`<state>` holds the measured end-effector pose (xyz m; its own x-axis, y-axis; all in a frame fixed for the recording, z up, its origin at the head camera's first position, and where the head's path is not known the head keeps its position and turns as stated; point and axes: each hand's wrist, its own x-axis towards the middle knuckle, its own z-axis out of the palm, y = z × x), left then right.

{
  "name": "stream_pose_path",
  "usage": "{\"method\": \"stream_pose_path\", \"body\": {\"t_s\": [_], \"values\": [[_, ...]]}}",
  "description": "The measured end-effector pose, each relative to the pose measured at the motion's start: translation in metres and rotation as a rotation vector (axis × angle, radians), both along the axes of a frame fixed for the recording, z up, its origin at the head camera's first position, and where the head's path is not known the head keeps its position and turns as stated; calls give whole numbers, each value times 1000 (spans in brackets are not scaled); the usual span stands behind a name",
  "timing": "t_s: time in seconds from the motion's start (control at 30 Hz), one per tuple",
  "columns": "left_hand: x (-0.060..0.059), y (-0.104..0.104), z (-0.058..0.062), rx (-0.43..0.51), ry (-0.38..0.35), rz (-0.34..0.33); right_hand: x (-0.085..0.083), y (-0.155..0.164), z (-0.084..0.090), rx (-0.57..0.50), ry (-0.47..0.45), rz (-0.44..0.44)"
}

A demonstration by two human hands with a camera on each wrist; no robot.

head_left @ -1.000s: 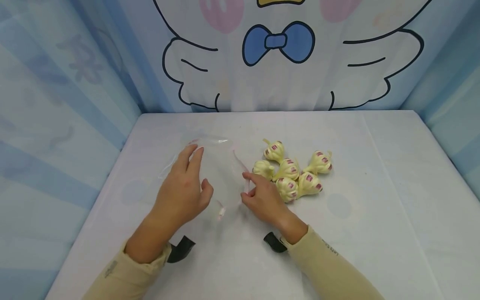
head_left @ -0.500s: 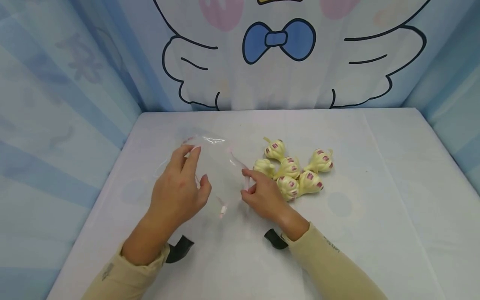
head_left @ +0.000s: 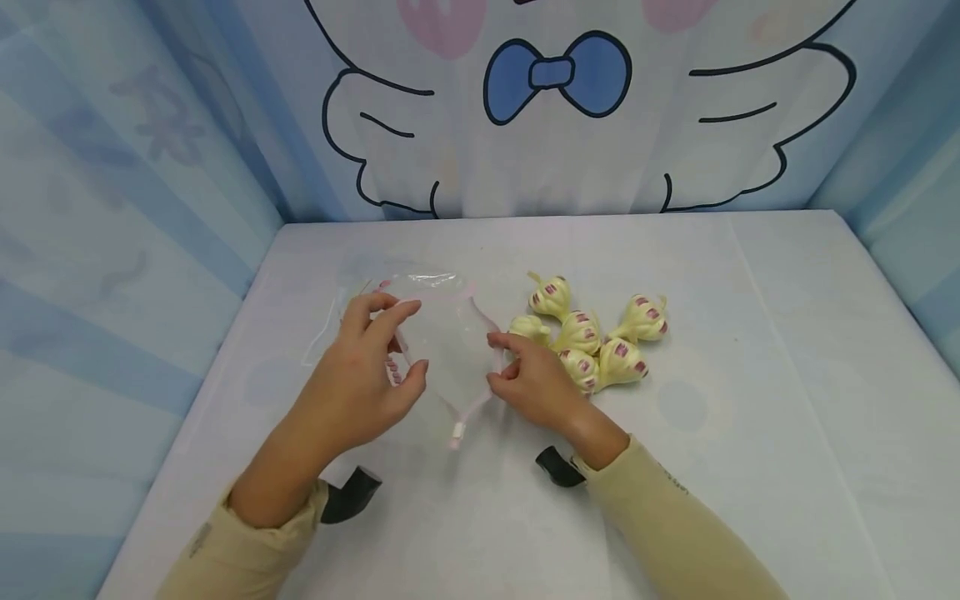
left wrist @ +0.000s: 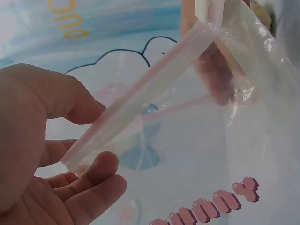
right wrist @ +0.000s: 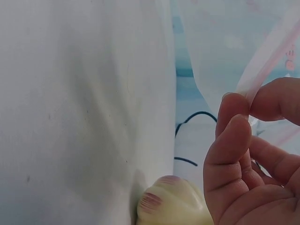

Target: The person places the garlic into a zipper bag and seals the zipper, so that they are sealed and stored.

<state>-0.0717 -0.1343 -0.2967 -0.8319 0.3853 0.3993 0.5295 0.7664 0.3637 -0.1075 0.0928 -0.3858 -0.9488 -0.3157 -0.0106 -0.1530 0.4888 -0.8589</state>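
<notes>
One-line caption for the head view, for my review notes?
Both hands pull open a clear zip bag beside six garlic bulbs on a white table.

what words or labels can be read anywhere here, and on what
clear plastic zip bag with pink seal strip: pink pixel-style letters, cut off at the frame edge; only "nny" reads with any confidence.
blue and white cartoon backdrop curtain: orange letters, partly cut off, roughly "ono"; not certain.
beige right sleeve: small dark print, too small to read.
beige left sleeve: small mark, too blurred to read.
cream toy garlic bulbs: no text.

Garlic bulbs (head_left: 583, 335) on white table (head_left: 750, 467)
</notes>
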Motion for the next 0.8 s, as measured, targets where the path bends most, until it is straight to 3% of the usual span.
{"method": "stream_pose_path", "body": {"t_s": [0.53, 0.8], "values": [[-5, 2, 0, -32, -73, -6, 1, 7, -1, 14, 76, -1], [-7, 2, -3, -24, -142, -1, 7, 20, 11, -23, 131, -15]]}}
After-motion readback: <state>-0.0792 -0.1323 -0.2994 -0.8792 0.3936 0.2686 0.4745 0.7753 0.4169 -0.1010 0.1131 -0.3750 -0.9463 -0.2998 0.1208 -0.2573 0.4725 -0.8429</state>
